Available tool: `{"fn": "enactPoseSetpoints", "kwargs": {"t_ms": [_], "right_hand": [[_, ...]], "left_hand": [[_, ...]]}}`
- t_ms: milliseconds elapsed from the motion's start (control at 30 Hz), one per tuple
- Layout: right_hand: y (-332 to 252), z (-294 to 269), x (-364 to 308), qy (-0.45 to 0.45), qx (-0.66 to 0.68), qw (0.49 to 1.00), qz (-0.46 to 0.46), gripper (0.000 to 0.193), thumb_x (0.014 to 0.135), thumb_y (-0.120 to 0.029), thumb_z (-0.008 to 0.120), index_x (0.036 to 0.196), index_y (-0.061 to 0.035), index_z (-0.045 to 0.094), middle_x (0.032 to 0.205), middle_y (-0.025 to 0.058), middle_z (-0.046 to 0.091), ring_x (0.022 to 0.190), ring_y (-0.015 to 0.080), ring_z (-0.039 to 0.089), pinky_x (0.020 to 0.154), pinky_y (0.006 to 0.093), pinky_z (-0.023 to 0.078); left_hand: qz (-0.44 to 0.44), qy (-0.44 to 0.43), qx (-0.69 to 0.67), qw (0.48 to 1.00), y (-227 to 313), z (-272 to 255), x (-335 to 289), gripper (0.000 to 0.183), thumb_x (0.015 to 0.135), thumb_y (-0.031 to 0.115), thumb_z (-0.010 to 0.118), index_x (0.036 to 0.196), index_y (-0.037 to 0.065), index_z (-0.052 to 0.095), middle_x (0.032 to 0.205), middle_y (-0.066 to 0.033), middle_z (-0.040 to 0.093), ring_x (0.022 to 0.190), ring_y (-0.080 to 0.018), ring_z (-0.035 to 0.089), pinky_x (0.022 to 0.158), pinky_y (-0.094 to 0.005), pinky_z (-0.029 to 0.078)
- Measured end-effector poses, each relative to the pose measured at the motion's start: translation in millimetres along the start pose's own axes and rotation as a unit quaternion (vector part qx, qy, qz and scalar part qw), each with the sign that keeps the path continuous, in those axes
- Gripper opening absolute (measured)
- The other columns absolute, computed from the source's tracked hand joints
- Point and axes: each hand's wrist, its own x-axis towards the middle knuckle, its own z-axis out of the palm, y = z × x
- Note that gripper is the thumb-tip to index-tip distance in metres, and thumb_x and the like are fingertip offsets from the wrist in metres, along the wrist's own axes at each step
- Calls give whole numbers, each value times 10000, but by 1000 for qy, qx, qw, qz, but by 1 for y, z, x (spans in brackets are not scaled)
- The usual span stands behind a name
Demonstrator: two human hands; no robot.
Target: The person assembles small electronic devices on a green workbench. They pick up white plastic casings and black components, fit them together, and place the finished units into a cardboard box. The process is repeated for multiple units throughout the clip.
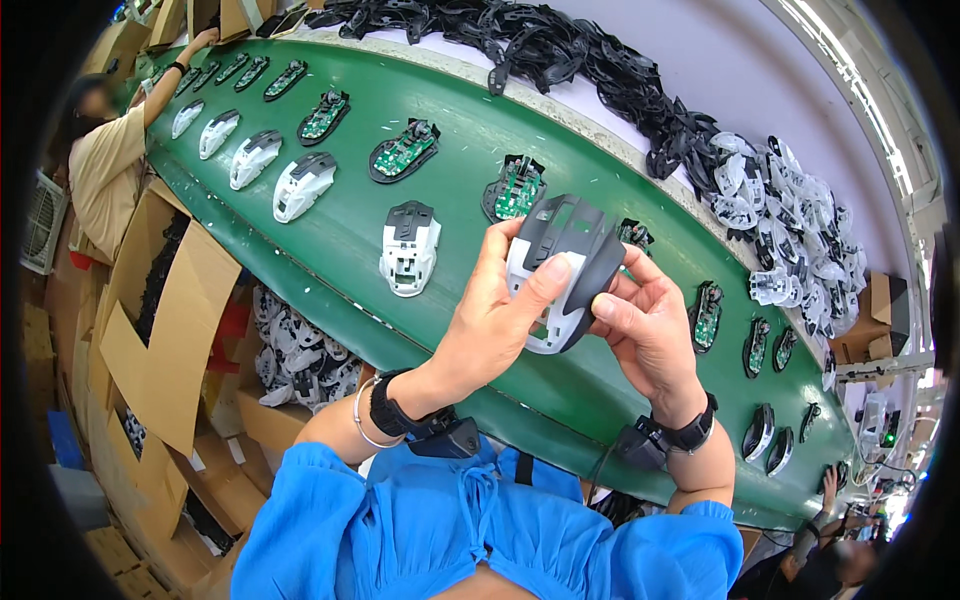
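Above the green belt, a white and dark grey computer mouse shell (pixel 543 250) is held between both hands. My left hand (pixel 487 325) is closed round its left side, with the thumb across the top face. My right hand (pixel 648 318) pinches the shell's dark side part at the right; whether that part is joined to the shell I cannot tell. Just beyond the hands lies a mouse base with a green circuit board (pixel 517 190). Another such base (pixel 635 235) is partly hidden behind my right hand. To the left rests a white and grey mouse shell (pixel 409 248).
The green belt (pixel 460 330) carries rows of mouse bases and shells. Black parts (pixel 540 45) and white parts (pixel 800 215) are heaped along its far side. Cardboard boxes (pixel 170 330) stand at the left. A co-worker (pixel 115 165) reaches over at upper left; another person's hand (pixel 830 485) is at lower right.
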Motion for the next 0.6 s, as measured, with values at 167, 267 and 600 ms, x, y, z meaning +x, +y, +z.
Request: {"fn": "enactPoseSetpoints", "kwargs": {"t_ms": [167,267,600], "right_hand": [[3,1,3,-12,42,998,-38,472,806,-3,702,1225,20,484,1062,122,645,938,185,644,812,340,552],[10,3,2,-13,24,997,-73,471,796,17,704,1216,25,492,1070,126,641,956,190,640,851,346,542],[-4,10,-7,-15,-108,993,-47,730,729,2,771,1351,19,388,1154,124,611,1022,198,627,902,326,512]], "left_hand": [[112,-41,106,987,-7,-4,-3,930,747,250,809,1410,-33,220,1243,-157,503,1120,-197,546,924,-319,470],[176,-3,248,953,-11,-9,-2,1014,648,198,856,1413,-42,236,1228,-169,521,1119,-228,560,935,-335,471],[139,-121,347,920,14,-25,0,913,612,134,797,1388,-14,340,1215,-173,546,1109,-244,579,934,-348,469]]}}
